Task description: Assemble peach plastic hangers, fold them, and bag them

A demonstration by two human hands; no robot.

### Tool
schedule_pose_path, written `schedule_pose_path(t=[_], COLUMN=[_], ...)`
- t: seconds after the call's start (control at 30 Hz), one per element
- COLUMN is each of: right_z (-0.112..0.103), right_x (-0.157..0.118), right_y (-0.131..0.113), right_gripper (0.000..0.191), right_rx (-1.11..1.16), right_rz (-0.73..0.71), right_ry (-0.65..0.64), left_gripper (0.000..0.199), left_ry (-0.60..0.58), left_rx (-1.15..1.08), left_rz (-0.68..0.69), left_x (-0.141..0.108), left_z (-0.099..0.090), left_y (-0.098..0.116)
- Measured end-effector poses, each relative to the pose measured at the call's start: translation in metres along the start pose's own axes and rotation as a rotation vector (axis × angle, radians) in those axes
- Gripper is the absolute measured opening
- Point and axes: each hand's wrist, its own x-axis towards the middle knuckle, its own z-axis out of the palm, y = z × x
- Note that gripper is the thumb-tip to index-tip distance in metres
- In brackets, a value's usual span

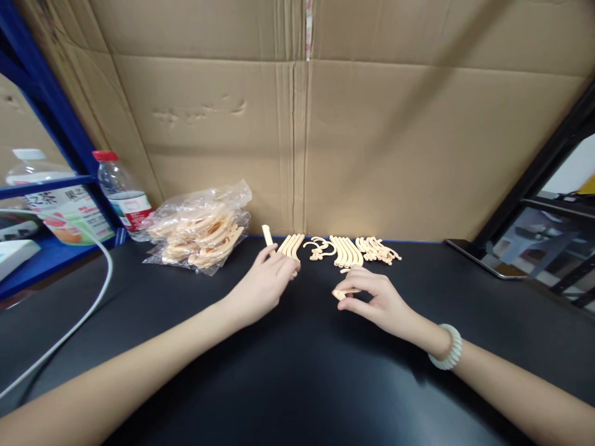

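Note:
My left hand (267, 279) is closed round a beige plastic hanger arm (267, 235), whose flat end sticks up above the fingers. Right beside it lies a row of similar curved arms (292, 244). Between thumb and fingers, my right hand (374, 297) pinches a small beige hanger piece (341, 294); the fingers hide part of it. Just beyond that hand lie a second row of curved arms (346, 251), several loose hooks (320, 248) and a cluster of smaller beige parts (376, 249).
A clear plastic bag (199, 229) full of beige parts sits at the back left. Behind it stands a red-capped bottle (123, 195) by a blue shelf (60, 124). A white cable (105, 285) curves across the black table (297, 384). Cardboard (418, 142) walls the back; a dark flat device (483, 260) lies right.

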Motion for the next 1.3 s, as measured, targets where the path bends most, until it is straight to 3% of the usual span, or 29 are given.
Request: schedule_pose_path(t=[0.17,0.3,0.43,0.53,0.8,1.03,1.3], right_z=[0.0,0.0,0.0,-0.002,-0.011,-0.015,0.012], right_x=[0.001,0.002,0.002,0.002,0.013,0.053,0.103], right_y=[-0.001,0.0,0.005,0.011,0.028,0.042,0.073], right_gripper=[0.022,0.018,0.016,0.012,0.014,0.018,0.012], right_rx=[0.013,0.016,-0.068,-0.181,-0.292,-0.42,-0.49], right_rz=[-0.018,-0.023,-0.028,-0.058,-0.146,-0.101,-0.016], right_ry=[-0.026,-0.022,0.029,0.0,-0.039,-0.052,-0.139], left_gripper=[0.023,0.021,0.02,0.019,0.029,0.031,0.03], left_ry=[-0.046,-0.066,-0.052,-0.053,-0.055,-0.066,-0.088], left_rx=[-0.084,-0.106,-0.118,-0.134,-0.184,-0.182,-0.158], left_rz=[-0.161,-0.216,-0.298,-0.327,-0.292,-0.285,-0.307], left_x=[-0.005,-0.012,-0.015,-0.015,-0.016,-0.017,-0.019], left_z=[0.006,0.018,0.023,0.024,0.025,0.027,0.027], left_y=[-0.04,-0.052,-0.051,-0.048,-0.044,-0.045,-0.045])
